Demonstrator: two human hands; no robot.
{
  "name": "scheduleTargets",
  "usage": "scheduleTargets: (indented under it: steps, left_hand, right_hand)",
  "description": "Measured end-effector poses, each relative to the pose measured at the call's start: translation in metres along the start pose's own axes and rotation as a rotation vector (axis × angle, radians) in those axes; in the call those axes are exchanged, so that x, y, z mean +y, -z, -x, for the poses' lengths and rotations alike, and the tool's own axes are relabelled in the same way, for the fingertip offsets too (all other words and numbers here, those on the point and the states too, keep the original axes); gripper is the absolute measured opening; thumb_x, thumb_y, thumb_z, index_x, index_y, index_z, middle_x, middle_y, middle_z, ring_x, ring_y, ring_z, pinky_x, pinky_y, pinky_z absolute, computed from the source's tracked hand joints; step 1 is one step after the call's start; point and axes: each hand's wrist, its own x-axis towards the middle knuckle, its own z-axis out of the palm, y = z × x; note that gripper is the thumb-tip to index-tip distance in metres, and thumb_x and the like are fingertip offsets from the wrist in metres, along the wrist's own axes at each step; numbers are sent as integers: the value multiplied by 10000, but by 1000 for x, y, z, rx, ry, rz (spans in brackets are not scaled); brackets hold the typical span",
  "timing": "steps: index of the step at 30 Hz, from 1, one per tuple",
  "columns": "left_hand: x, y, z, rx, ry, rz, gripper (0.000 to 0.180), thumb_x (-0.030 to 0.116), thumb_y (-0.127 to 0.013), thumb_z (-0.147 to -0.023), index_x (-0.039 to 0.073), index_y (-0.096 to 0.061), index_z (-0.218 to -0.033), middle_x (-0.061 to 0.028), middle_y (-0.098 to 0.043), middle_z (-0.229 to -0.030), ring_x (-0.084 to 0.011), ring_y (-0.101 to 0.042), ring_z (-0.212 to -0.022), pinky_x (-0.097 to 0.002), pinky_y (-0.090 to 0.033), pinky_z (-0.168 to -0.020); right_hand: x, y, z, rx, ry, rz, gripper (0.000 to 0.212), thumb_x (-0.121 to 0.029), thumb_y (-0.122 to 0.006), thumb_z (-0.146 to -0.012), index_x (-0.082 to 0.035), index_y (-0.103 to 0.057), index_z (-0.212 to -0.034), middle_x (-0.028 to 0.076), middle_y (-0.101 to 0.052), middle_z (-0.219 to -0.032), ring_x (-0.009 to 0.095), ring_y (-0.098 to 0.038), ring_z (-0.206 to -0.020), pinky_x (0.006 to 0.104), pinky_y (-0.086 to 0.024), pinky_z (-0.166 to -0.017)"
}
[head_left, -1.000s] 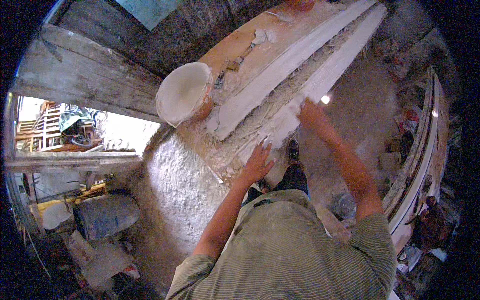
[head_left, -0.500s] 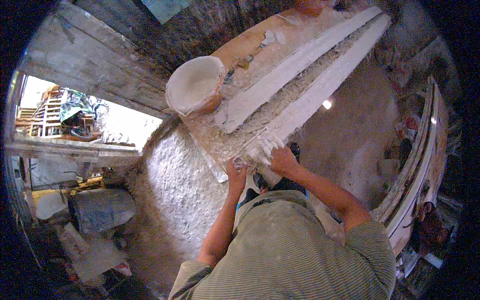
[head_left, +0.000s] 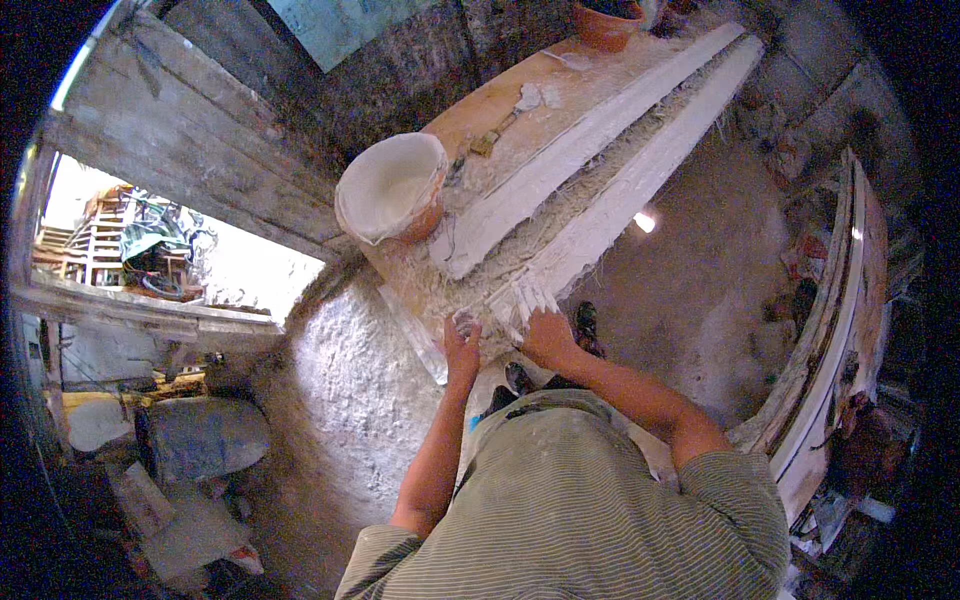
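At the near end of a table (head_left: 470, 105) lie two long white plaster-coated strips (head_left: 570, 185), side by side, with rough fibrous material in the gap between them. My right hand (head_left: 540, 325), its fingers coated white, stretches flat over the near end of the right strip. Close to the table's near corner is my left hand (head_left: 462, 340), with whitened fingers curled in. Whatever it may hold is too small to make out. A round orange-brown bucket (head_left: 415, 222), crusted with white and holding pale material, stands beyond my left hand.
A brush (head_left: 485, 143) and white scraps (head_left: 538, 97) lie behind the strips. An orange pot (head_left: 607, 28) stands at the far end. Long curved pieces (head_left: 825, 360) lean at the right. A dark blue-grey bundle (head_left: 207, 438) sits at lower left, below a bright opening (head_left: 255, 255).
The view has shifted a little. My right hand has moved slightly left and toward me at the strip's end, fingers still stretched out. My left hand stays curled near the table corner.
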Motion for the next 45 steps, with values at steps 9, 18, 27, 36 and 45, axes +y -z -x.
scheduleTargets:
  steps: [9,18,27,36,45]
  left_hand:
    - [28,-10,-48,3,-23,89,568,164,-601,-1012,-21,-415,-1516,-212,-556,-1419,-329,-568,-1281,-408,-430,-1101]
    - [57,-51,-57,-387,-261,-386,593,322,-521,-1062,15,-371,-1546,-282,-362,-1596,-431,-303,-1509,-476,-225,-1258]
    - [72,-92,-92,-963,-637,-763,770,447,-479,-1042,-52,-250,-1582,-298,-198,-1662,-459,-270,-1515,-490,-214,-1264]
    - [95,-198,-133,-972,-550,-913,811,501,-434,-1043,-72,-234,-1582,-337,-193,-1647,-475,-261,-1512,-511,-181,-1271]
    - [142,-329,-174,-936,-760,-678,752,500,-416,-1053,-22,-299,-1581,-265,-248,-1659,-468,-305,-1495,-506,-211,-1264]
  right_hand:
    - [-28,-23,-32,-21,3,-139,423,-342,-541,-977,18,-756,-1037,316,-663,-1126,483,-655,-1055,605,-527,-908]
    - [168,5,-82,254,-346,-64,408,-320,-509,-995,-6,-732,-1129,316,-634,-1266,517,-567,-1241,623,-494,-1006]
    - [151,-34,-82,157,-328,-5,536,-399,-514,-989,-73,-609,-1404,292,-356,-1592,575,-370,-1417,719,-300,-1144]
    - [239,43,-112,28,-624,-313,708,-416,-537,-975,67,-449,-1486,360,-455,-1490,511,-465,-1368,599,-376,-1138]
    - [402,61,-136,595,-733,-414,578,-444,-517,-985,73,-656,-1203,357,-564,-1363,551,-505,-1282,622,-420,-1088]
